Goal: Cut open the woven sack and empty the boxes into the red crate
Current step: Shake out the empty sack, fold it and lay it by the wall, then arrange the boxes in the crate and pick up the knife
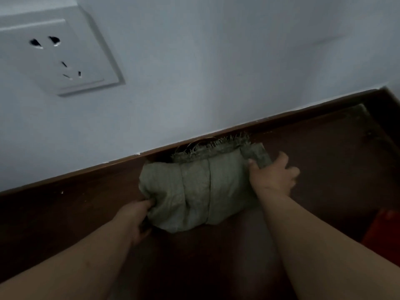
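**Both hands on the sack**

Your left hand (138, 215) grips the woven sack's (194, 191) near-left corner; your right hand (272, 176) clutches its far-right end. The sack lies on the dark wooden surface (324, 159) against the wall (216, 72). The red crate (385, 232) sits at the right edge.

Left arm: bare, reaching from the near left corner toward the far middle, forearm nearly straight.
Left hand (138, 217): at the near left end of the woven sack (194, 191), fingers curled onto its edge, thumb side up, back of the hand toward the camera.
Right arm: bare, running from the near right edge toward the far middle, straight and slightly angled left.
Right hand (272, 176): on the sack's far right corner, thumb pressed on top, fingers spread and wrapped around the side.
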### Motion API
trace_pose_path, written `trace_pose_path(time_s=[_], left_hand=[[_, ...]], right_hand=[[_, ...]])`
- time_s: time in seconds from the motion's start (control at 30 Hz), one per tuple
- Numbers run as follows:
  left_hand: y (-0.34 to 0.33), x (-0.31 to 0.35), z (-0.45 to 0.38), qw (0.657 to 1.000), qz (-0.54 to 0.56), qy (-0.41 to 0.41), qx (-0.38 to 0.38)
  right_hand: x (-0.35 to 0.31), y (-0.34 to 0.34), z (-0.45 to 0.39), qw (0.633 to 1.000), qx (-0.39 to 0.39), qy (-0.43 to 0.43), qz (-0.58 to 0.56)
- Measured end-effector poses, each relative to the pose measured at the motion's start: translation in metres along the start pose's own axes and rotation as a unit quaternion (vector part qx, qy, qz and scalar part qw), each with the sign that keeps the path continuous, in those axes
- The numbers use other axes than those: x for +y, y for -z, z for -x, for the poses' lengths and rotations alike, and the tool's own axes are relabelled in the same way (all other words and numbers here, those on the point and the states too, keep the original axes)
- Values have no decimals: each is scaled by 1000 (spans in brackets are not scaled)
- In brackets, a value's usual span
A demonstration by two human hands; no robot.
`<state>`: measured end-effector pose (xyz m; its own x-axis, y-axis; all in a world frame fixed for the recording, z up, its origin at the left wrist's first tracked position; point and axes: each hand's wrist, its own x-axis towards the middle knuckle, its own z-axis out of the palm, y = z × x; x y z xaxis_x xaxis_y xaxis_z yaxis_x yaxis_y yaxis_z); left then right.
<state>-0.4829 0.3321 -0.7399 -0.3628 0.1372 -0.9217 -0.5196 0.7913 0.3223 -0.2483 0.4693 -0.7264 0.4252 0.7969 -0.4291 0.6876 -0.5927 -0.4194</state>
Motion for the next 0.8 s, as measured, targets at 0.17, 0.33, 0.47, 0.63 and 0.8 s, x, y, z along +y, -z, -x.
trace_pose_path(time_s=[0.17,0.33,0.47,0.63,0.8], left_hand=[[-6,13,5,997,73,-35,-3],[6,15,10,982,167,-52,-75],[11,-7,39,998,7,-63,17],[-1,-32,133,991,-93,-91,24],[-12,-36,261,974,-178,-136,-7]], right_hand=[[-3,-31,32,970,-197,79,-116],[-11,-32,42,952,-237,186,63],[2,12,72,970,-193,141,54],[25,93,127,965,-254,59,18],[42,195,189,943,-332,22,12]])
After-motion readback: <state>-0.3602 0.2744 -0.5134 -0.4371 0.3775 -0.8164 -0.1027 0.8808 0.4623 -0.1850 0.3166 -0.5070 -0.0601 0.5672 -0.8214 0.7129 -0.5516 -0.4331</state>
